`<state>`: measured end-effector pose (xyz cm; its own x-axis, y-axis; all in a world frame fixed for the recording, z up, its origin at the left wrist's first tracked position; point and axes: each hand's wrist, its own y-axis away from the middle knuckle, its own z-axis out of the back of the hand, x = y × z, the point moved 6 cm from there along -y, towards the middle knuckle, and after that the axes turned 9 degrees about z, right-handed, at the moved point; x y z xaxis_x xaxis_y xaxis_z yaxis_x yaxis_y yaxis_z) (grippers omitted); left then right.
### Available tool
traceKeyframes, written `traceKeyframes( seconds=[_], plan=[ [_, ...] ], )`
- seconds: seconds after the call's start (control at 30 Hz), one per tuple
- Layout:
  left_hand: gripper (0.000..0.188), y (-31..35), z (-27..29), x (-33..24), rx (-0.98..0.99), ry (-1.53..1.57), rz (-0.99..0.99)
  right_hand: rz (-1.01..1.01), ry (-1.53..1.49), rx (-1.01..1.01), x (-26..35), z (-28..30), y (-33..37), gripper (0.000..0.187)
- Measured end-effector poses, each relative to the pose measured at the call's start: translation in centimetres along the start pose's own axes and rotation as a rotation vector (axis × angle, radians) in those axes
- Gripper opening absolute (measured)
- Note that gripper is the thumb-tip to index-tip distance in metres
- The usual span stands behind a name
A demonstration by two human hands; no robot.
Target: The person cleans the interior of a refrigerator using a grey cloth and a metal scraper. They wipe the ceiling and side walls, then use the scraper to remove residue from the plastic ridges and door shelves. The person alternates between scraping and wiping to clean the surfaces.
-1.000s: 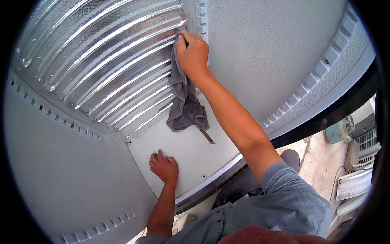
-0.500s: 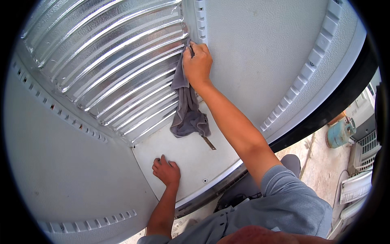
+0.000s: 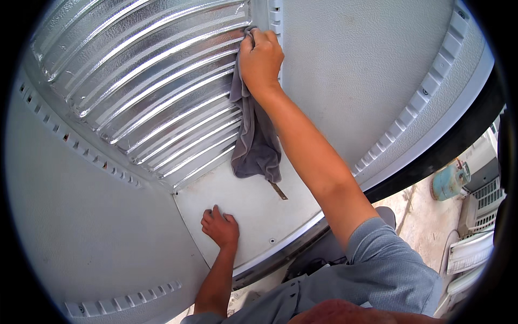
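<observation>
High in the corner between the silver ribbed back panel [image 3: 178, 70] and the right wall of a white refrigerator-like cabinet, my right hand [image 3: 261, 58] grips a grey cloth [image 3: 256, 146]. The fingers press its bunched upper end against the panel's edge. The rest of the cloth hangs down to just above the white cabinet bottom [image 3: 237, 200]. My left hand [image 3: 221, 225] leans on that bottom near its left edge, empty, with fingers bent and apart. A thin, rusty metal strip [image 3: 278, 191] lies below the cloth's hem, its far end hidden.
Notched shelf rails run along the side walls, including a right rail [image 3: 402, 110] and a lower left rail [image 3: 124, 299]. A black edge [image 3: 431, 151] borders the cabinet opening. Outside, a blue-green gas cylinder [image 3: 449, 181] and a vented white unit [image 3: 485, 202] stand on the floor.
My right hand has moved up along the corner, drawing the cloth upward and stretching it longer. My left hand stays in place.
</observation>
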<state>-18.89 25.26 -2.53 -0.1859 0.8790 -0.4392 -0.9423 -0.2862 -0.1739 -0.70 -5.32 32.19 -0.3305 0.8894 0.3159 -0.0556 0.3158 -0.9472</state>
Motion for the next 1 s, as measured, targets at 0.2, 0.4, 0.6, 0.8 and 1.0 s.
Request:
traceKeyframes(
  seconds=[0.2,0.4,0.6,0.8,1.0],
  plan=[
    [0.047,0.1,0.2,0.6,-0.004,-0.028,0.014,-0.197,-0.344,0.249,-1.0,-0.6,0.9,0.022],
    [0.047,-0.5,0.6,0.6,-0.014,0.002,0.002,0.025,-0.089,-0.025,-0.3,1.5,1.5,0.019],
    [0.048,0.1,0.2,0.7,0.014,-0.014,0.006,0.025,-0.004,0.04,-0.2,-0.3,1.6,0.02],
    [0.048,-0.5,0.7,0.4,0.007,-0.014,0.017,-0.001,-0.128,0.064,0.3,1.3,-1.1,0.021],
    [0.049,0.2,0.3,0.1,0.018,-0.003,0.008,0.142,0.061,0.152,0.9,-0.2,-2.5,0.02]
  ],
)
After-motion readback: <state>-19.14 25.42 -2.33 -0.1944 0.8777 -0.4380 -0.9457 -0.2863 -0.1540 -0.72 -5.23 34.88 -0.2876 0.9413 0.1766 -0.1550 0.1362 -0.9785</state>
